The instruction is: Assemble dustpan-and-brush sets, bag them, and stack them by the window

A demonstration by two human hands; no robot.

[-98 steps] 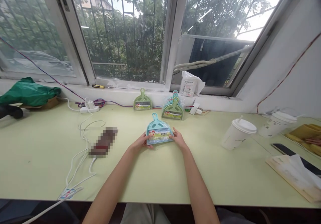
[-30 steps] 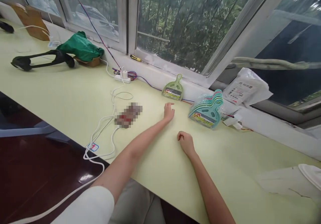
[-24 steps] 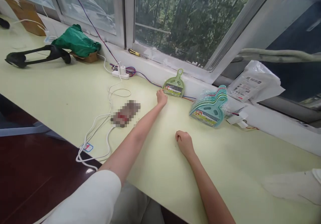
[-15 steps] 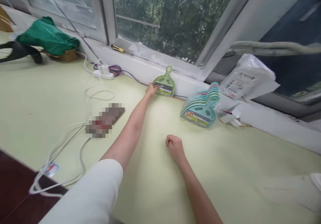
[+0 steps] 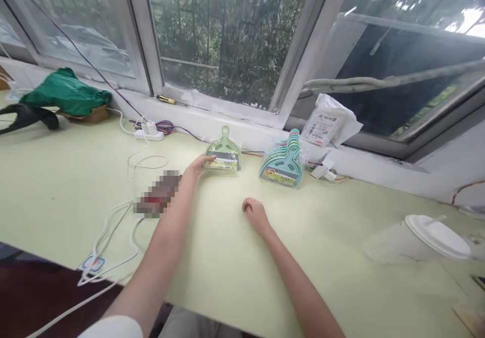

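Nearest you, your right hand [image 5: 254, 212] is curled into a loose fist on the table [image 5: 227, 237], nothing visible in it, with a lidded white cup [image 5: 415, 239] well off to its right. Your left hand [image 5: 199, 165] has the wrapped green dustpan [image 5: 224, 148] by its lower left side, thumb across the front (can't tell how the other fingers sit, they're mostly hidden). The dustpan's upright near the wall, left of your stack of dustpans [image 5: 282, 167], blue one in front. Behind, a screwdriver [image 5: 166, 99] lies on the sill [image 5: 204, 109].

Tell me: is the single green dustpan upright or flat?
Upright: the green dustpan has its handle uppermost, left hand at its side.
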